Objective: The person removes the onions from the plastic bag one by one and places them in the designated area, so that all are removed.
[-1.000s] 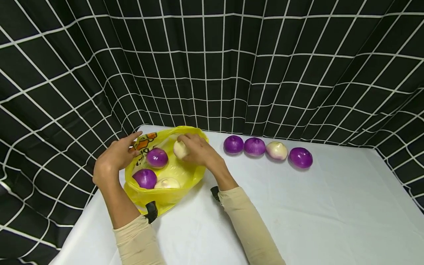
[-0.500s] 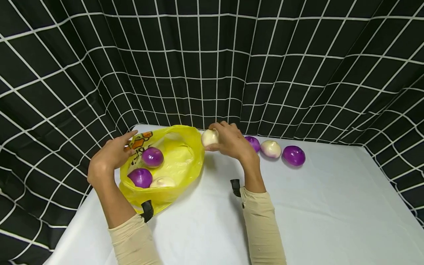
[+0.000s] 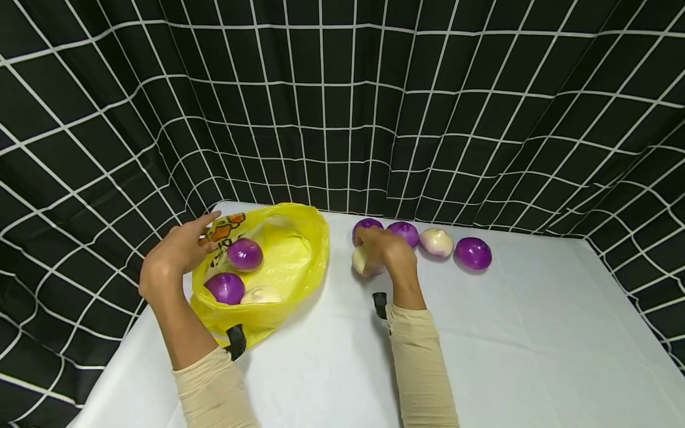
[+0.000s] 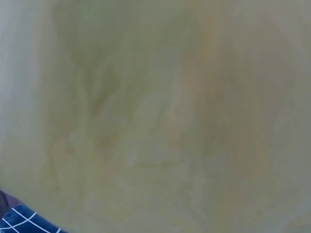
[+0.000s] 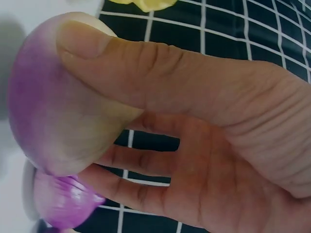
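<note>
At the left, my left hand holds the side rim of a yellow plastic bag, its mouth wide open. Inside lie two purple onions and a pale onion. A blurred yellowish surface fills most of the left wrist view. My right hand grips a pale, purple-tinged onion low over the table, in front of a row. In the right wrist view the thumb presses across this onion, with fingers behind it. A purple onion of the row shows just below.
The row along the back has purple onions at its left end, then a pale one and a purple one at right. A white cloth covers the table. A black gridded curtain encloses the back and sides.
My right hand has lifted the pale onion out of the bag, carried it right and lowered it before the row. My left hand stays at the bag's rim.
</note>
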Motion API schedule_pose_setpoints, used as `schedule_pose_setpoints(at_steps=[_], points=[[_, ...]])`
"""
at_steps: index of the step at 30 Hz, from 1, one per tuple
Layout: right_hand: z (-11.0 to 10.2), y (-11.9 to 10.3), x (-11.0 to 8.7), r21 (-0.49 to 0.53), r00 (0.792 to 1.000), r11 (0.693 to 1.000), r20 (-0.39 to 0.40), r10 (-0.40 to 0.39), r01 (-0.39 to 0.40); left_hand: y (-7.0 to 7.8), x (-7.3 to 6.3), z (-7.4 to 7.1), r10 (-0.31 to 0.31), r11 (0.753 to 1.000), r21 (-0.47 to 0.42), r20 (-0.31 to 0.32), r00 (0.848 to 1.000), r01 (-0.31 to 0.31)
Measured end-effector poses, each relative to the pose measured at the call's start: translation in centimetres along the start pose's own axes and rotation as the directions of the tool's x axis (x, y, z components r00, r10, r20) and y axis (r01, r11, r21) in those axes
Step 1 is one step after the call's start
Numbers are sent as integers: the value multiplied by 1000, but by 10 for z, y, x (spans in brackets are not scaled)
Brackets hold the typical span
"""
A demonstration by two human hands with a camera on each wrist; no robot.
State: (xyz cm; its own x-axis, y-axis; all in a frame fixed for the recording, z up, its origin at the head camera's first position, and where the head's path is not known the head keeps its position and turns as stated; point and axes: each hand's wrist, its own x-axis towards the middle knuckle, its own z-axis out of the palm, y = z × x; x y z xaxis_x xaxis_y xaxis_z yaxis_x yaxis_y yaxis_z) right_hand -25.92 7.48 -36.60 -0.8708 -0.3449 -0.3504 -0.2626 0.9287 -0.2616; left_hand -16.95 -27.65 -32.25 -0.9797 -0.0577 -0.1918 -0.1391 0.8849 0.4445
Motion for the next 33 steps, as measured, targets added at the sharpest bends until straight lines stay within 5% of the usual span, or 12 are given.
schedule_pose_setpoints(at_steps=[33], points=[[17, -5, 11, 5, 995, 996, 9, 94, -94, -2, 1, 0, -15, 1000, -2, 9, 1000, 15]])
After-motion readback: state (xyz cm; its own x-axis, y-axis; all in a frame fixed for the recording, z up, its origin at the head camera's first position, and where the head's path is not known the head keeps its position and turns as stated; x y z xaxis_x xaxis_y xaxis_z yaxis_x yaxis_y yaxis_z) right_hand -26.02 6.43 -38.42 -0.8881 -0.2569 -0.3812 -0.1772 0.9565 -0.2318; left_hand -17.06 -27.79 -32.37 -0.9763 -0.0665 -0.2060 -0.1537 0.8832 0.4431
